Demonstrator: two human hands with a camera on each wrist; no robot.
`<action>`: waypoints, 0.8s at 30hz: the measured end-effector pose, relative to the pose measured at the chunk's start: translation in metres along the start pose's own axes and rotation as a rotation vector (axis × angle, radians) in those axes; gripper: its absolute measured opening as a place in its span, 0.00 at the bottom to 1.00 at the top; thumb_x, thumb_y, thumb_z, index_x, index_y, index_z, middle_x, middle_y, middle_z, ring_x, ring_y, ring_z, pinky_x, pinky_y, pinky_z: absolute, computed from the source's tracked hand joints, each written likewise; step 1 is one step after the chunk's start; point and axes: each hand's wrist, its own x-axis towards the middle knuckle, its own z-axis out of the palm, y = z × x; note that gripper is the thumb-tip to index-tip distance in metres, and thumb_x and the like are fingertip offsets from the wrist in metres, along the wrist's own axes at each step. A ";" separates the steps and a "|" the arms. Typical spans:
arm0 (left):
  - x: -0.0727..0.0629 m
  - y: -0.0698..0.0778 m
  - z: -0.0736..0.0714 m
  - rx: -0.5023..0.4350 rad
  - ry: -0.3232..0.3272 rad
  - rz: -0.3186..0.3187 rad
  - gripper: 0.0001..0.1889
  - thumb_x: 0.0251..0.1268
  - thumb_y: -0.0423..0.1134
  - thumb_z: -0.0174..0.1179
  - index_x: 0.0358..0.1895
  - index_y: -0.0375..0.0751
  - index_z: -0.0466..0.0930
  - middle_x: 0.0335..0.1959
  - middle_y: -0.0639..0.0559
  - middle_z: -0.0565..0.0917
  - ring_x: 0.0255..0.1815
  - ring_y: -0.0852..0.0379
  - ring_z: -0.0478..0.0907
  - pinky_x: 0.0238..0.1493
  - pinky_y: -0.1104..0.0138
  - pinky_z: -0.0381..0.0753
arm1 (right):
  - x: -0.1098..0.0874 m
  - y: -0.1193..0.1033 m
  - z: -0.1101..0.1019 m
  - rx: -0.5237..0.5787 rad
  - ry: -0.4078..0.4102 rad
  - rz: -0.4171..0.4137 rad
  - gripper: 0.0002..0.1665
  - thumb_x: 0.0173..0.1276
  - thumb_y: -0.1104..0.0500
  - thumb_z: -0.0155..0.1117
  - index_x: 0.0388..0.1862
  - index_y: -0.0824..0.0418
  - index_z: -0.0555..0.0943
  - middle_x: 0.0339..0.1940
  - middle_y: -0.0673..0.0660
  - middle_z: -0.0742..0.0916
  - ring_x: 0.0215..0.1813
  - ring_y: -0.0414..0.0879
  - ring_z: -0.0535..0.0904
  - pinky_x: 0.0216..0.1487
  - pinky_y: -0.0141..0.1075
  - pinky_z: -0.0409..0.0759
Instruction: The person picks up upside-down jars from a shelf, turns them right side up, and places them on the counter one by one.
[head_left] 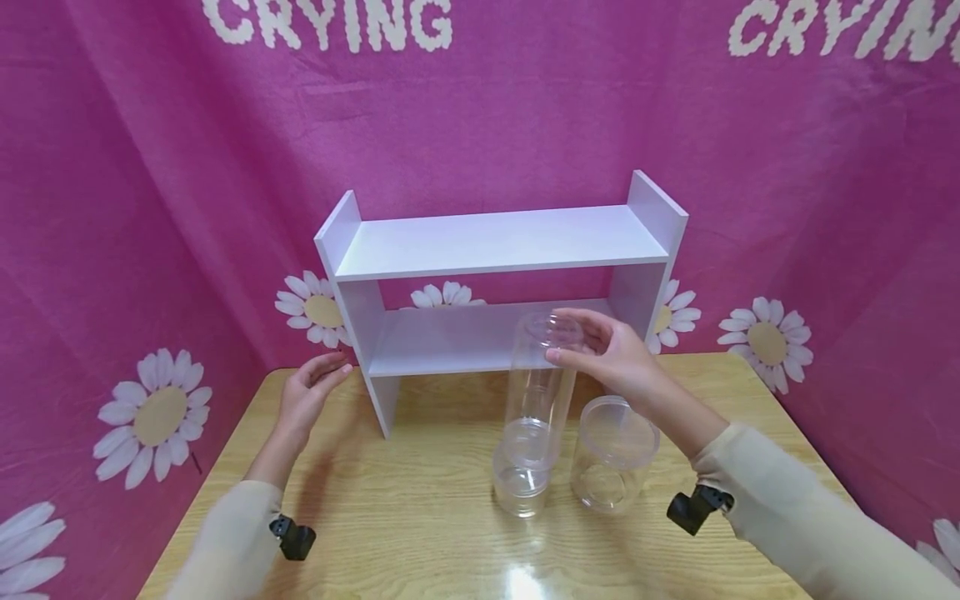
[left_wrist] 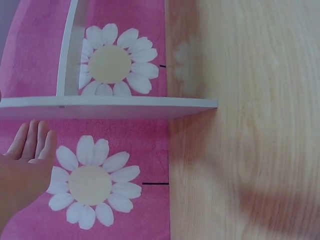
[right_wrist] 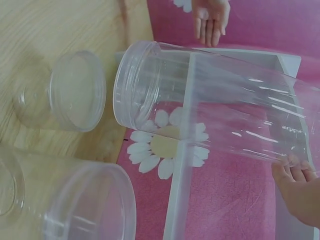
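Note:
My right hand (head_left: 618, 354) grips one end of a tall clear plastic jar (head_left: 542, 383) above the table. In the right wrist view, a wide ringed rim, perhaps a lid, forms the jar's lower end. Below it a short clear jar (head_left: 519, 493) stands on the table, with a gap between the two in the right wrist view. To the right is a wider clear jar (head_left: 609, 475) with a pale lid. My left hand (head_left: 306, 398) holds nothing; its fingers are loosely bent near the left side panel of a white shelf (head_left: 487, 246).
The two-tier shelf stands at the back of the wooden table (head_left: 420, 517), its boards bare where visible. A pink curtain (head_left: 510, 125) with daisies (head_left: 159, 417) and lettering hangs behind and at both sides. Each sleeve carries a small black wrist camera (head_left: 292, 537).

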 end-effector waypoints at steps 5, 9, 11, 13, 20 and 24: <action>-0.013 0.000 0.008 0.013 -0.037 0.058 0.23 0.66 0.34 0.59 0.61 0.26 0.69 0.34 0.79 0.80 0.41 0.81 0.76 0.48 0.85 0.75 | -0.003 0.002 0.001 0.017 0.017 0.004 0.38 0.62 0.57 0.69 0.70 0.60 0.66 0.68 0.61 0.74 0.54 0.31 0.77 0.54 0.19 0.77; -0.019 0.000 0.015 0.020 -0.071 0.130 0.22 0.64 0.31 0.60 0.59 0.25 0.71 0.36 0.78 0.80 0.41 0.79 0.77 0.48 0.84 0.76 | -0.004 0.005 0.003 0.067 0.029 0.006 0.38 0.63 0.58 0.68 0.70 0.61 0.65 0.68 0.62 0.73 0.55 0.30 0.76 0.55 0.19 0.76; -0.022 0.000 0.019 0.021 -0.090 0.160 0.21 0.63 0.30 0.60 0.58 0.24 0.72 0.36 0.77 0.80 0.41 0.79 0.77 0.48 0.84 0.77 | -0.004 0.006 0.005 0.096 0.036 0.004 0.38 0.63 0.58 0.68 0.70 0.62 0.65 0.68 0.63 0.73 0.53 0.27 0.77 0.55 0.19 0.77; -0.025 0.002 0.023 0.019 -0.117 0.183 0.21 0.63 0.29 0.60 0.57 0.24 0.72 0.37 0.77 0.80 0.42 0.78 0.77 0.48 0.84 0.77 | -0.005 0.008 0.006 0.115 0.042 0.005 0.37 0.64 0.59 0.67 0.70 0.63 0.66 0.67 0.62 0.74 0.53 0.26 0.77 0.55 0.19 0.77; -0.033 0.009 0.041 0.024 -0.220 0.221 0.21 0.63 0.30 0.61 0.57 0.24 0.72 0.46 0.58 0.83 0.47 0.71 0.79 0.52 0.82 0.77 | -0.006 0.013 0.008 0.160 0.054 0.008 0.37 0.64 0.61 0.66 0.71 0.64 0.64 0.67 0.63 0.73 0.53 0.26 0.77 0.55 0.19 0.77; -0.036 0.011 0.049 0.046 -0.269 0.214 0.22 0.63 0.31 0.61 0.59 0.25 0.71 0.53 0.36 0.80 0.48 0.72 0.78 0.54 0.81 0.77 | -0.005 0.015 0.009 0.200 0.050 -0.003 0.38 0.65 0.61 0.65 0.71 0.66 0.63 0.66 0.61 0.75 0.54 0.26 0.77 0.55 0.19 0.77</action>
